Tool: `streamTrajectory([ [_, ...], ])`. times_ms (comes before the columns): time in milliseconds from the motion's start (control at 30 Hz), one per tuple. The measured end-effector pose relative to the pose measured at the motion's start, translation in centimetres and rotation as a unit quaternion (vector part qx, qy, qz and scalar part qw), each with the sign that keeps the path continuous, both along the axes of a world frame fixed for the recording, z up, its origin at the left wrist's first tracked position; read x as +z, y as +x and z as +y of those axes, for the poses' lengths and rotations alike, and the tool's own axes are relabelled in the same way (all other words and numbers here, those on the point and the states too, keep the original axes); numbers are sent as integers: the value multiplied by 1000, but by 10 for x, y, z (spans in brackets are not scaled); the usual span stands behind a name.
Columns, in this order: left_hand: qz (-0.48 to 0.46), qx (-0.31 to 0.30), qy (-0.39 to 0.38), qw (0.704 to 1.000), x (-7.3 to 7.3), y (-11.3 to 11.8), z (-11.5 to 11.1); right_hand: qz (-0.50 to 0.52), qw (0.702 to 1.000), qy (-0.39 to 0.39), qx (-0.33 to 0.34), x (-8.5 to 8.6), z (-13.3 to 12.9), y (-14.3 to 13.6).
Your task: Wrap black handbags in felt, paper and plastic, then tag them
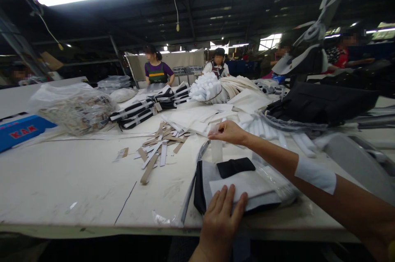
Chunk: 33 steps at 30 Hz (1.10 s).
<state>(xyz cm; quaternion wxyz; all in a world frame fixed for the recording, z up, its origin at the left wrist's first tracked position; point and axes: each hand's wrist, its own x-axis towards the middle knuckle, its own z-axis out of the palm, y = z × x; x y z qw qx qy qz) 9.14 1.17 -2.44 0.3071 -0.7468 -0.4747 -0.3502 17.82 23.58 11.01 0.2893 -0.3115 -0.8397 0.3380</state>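
Note:
A black bag lies on the white table near its front edge, partly covered with pale sheet material. My left hand presses flat on a white sheet on the bag, fingers spread. Above the bag's far side, my right hand pinches a translucent strip that hangs down from the fingertips. A small black piece rests on the bag between the two hands. Clear plastic bunches up at the bag's right side.
Cardboard strips lie scattered left of the bag on the table. Beyond are a plastic sack, white foam rolls, black bundles and a blue box. A large black bag is at right. People sit across the table.

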Motion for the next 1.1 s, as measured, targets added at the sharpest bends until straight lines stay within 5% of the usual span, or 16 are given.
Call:
streamTrajectory([
  [233, 11, 0, -25, 1000, 1, -2, -2, -50, 993, 109, -3, 18, -9, 2],
  [400, 35, -9, -73, 997, 7, -4, -4, -109, 987, 114, 21, 24, -18, -5],
  [833, 11, -1, -19, 1000, 11, 17, -10, -159, 981, 110, 20, -8, 27, -71],
  [1100, 1, 12, -24, 1000, 8, 21, -11, -111, 985, 86, 105, 32, -25, -50],
])
